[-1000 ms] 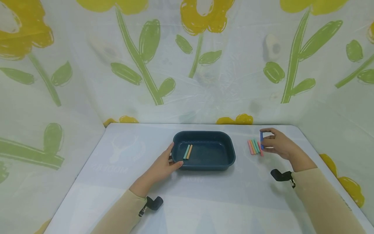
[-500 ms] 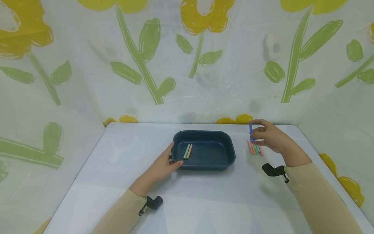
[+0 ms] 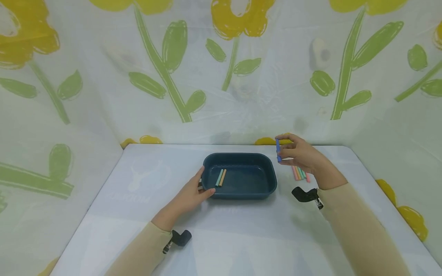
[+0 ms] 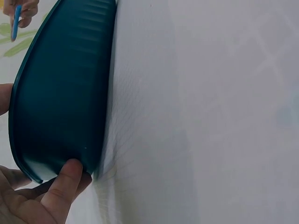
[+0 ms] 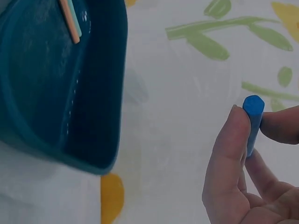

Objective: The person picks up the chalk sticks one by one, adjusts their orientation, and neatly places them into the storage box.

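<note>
A dark teal rectangular basin (image 3: 241, 195) stands on the table. Two chalk sticks, one green (image 3: 219, 178) and one orange (image 3: 222, 178), lie side by side in its left part. My left hand (image 3: 188, 195) grips the basin's left end, thumb at the front rim; in the left wrist view its fingers (image 4: 65, 186) press the outer wall. Just off the basin's back right corner, my right hand (image 3: 300, 153) pinches a blue chalk stick (image 5: 254, 119), held nearly upright in the air. Under and right of that hand lie several pastel chalk sticks (image 3: 299, 174), partly covered by it.
The white table (image 3: 221, 237) has its back edge close behind the basin, against a flower-printed sheet (image 3: 262, 111). Similar sheeting hangs on both sides. Each wrist carries a black camera mount (image 3: 305, 194).
My right hand has moved left and slightly up with the blue chalk, from above the chalk row to near the basin's right side. The left hand and basin have stayed put.
</note>
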`<state>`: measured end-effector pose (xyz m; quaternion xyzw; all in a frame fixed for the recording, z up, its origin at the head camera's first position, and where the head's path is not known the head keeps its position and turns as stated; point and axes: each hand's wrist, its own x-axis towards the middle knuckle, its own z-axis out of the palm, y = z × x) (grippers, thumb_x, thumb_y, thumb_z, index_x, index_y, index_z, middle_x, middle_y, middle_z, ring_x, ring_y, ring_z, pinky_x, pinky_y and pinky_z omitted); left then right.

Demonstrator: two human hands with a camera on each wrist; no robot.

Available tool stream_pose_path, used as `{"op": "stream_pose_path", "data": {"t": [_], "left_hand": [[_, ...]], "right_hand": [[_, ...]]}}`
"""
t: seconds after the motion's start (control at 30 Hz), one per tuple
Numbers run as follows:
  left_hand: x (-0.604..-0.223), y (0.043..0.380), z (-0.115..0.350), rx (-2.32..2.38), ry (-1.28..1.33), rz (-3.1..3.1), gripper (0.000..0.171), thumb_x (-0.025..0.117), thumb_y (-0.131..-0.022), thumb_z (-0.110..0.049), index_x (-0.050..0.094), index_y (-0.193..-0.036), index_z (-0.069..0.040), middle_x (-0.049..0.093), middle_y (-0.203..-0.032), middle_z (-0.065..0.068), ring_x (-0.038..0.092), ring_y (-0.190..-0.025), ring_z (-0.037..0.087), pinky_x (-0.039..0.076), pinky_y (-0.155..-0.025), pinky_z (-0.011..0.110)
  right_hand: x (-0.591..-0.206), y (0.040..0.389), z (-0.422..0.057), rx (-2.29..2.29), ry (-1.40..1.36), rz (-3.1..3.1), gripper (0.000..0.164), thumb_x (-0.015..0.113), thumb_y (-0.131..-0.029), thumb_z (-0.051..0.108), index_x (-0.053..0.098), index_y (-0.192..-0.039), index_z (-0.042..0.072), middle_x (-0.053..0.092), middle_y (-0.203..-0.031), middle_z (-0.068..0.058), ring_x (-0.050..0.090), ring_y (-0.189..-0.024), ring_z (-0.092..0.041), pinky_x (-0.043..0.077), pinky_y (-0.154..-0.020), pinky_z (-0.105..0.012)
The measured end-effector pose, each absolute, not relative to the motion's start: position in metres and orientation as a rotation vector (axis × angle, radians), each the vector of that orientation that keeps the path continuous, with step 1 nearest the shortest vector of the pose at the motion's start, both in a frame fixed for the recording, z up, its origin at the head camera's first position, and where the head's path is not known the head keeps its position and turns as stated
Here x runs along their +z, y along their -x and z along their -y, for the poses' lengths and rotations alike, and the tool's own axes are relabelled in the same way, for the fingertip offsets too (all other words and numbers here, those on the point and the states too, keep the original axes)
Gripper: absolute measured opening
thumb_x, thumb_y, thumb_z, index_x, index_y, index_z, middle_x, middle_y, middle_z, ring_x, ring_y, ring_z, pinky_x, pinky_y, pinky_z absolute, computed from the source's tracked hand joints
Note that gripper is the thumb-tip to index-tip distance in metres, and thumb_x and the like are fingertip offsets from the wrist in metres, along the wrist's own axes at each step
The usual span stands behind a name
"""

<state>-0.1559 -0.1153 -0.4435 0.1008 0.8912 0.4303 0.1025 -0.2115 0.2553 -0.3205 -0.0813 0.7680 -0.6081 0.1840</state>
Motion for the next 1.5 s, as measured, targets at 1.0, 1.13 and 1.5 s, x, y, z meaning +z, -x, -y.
{"op": "stream_pose_path", "data": {"t": [1.0, 1.13, 1.5], "left_hand": [[-0.442, 0.157, 0.114, 1.288, -0.322, -2.616, 0.097, 0.069, -0.094, -0.043, 0.006, -0.162, -0.012, 0.019, -0.165, 0.016, 0.044, -0.139, 0.036, 0.043, -0.110, 0.044], [-0.442, 0.157, 0.115, 1.290, -0.325, -2.614, 0.097, 0.069, -0.094, -0.043, 0.006, -0.162, -0.012, 0.018, -0.165, 0.016, 0.044, -0.139, 0.036, 0.042, -0.110, 0.044], [-0.444, 0.158, 0.116, 1.317, -0.336, -2.594, 0.097, 0.069, -0.094, -0.044, 0.006, -0.162, -0.014, 0.019, -0.165, 0.016, 0.045, -0.138, 0.034, 0.043, -0.110, 0.044]], "right_hand": [[-0.385, 0.225, -0.155, -1.780, 0.023, -2.031, 0.061, 0.059, -0.094, -0.008, 0.035, -0.150, 0.003, 0.053, -0.114, -0.019, 0.062, -0.091, -0.025, 0.059, -0.087, -0.039], [-0.393, 0.227, -0.145, -1.745, -0.032, -2.053, 0.062, 0.062, -0.093, -0.008, 0.038, -0.148, 0.004, 0.054, -0.119, -0.021, 0.064, -0.094, -0.027, 0.060, -0.085, -0.038], [-0.413, 0.233, -0.129, -1.653, -0.072, -2.082, 0.063, 0.065, -0.090, -0.009, 0.041, -0.147, 0.002, 0.060, -0.108, -0.018, 0.066, -0.082, -0.022, 0.061, -0.078, -0.036]]}}
